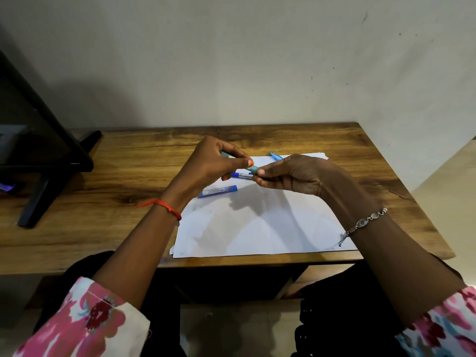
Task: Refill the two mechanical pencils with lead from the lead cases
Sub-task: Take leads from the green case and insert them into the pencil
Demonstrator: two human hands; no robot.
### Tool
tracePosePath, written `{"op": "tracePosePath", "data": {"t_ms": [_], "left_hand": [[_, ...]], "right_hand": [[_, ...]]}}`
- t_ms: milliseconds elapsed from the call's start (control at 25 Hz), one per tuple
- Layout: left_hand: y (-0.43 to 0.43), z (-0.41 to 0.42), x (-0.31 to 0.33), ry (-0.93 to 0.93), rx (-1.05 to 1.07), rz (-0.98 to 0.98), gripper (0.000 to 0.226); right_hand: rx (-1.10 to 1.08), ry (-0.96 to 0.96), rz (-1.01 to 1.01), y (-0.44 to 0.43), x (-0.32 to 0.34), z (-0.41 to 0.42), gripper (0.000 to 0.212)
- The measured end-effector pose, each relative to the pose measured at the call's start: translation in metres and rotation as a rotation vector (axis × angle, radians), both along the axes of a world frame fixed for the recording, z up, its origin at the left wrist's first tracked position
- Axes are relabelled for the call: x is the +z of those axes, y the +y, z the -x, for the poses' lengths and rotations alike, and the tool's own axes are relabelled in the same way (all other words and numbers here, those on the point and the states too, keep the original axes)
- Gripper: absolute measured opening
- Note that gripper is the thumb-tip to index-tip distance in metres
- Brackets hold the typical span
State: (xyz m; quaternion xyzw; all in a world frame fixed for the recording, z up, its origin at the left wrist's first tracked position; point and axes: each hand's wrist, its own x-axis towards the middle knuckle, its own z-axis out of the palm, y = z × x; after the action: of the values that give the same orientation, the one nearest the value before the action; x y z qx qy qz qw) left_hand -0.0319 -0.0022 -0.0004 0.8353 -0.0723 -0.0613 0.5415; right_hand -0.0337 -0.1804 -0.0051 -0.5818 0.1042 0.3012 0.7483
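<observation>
Table: wooden, it runs across in front of you, its far edge against a pale wall.
Stand: black, on the left part of the table, well apart from everything else.
Paper: a white sheet, flat on the table, reaching its near edge.
Left hand: you hold it above the paper, fingers curled round a teal pencil, thumb laid along the barrel.
Right hand: just beside your left, its thumb and fingertips pinch the pencil's nearer end; the part they cover is hidden.
Pencil: in the air between your hands, tilted, its far end showing past your left fingers.
Second pencil: blue-teal, lying at the paper's far edge behind your right hand, untouched.
Case: blue, flat on the paper near your left wrist, not touching it.
Second case: blue with a white label, on the paper below your fingertips, partly hidden.
Bracelet: metal links, on your right wrist.
Thread: red, round your left wrist.
</observation>
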Motion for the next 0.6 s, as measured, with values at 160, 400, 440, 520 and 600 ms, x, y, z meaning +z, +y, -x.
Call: {"op": "tracePosePath", "data": {"t_ms": [160, 400, 440, 520, 600], "left_hand": [[0.001, 0.000, -0.003, -0.005, 0.004, 0.025, 0.007], [0.000, 0.003, -0.006, 0.058, 0.000, 0.141, 0.003], [0.000, 0.003, -0.007, 0.084, -0.002, 0.164, 0.005], [0.001, 0.003, -0.011, 0.138, -0.002, 0.192, 0.010], [0.001, 0.003, -0.015, 0.181, -0.013, 0.205, 0.013]], "right_hand": [[-0.008, -0.004, -0.003, 0.000, 0.001, 0.001, 0.009], [0.031, -0.103, 0.103, -0.004, 0.000, -0.002, 0.008], [0.039, -0.129, 0.127, -0.005, -0.001, -0.002, 0.008], [0.047, -0.191, 0.169, -0.007, -0.001, -0.003, 0.008], [0.063, -0.267, 0.227, -0.010, -0.001, -0.003, 0.009]]}}
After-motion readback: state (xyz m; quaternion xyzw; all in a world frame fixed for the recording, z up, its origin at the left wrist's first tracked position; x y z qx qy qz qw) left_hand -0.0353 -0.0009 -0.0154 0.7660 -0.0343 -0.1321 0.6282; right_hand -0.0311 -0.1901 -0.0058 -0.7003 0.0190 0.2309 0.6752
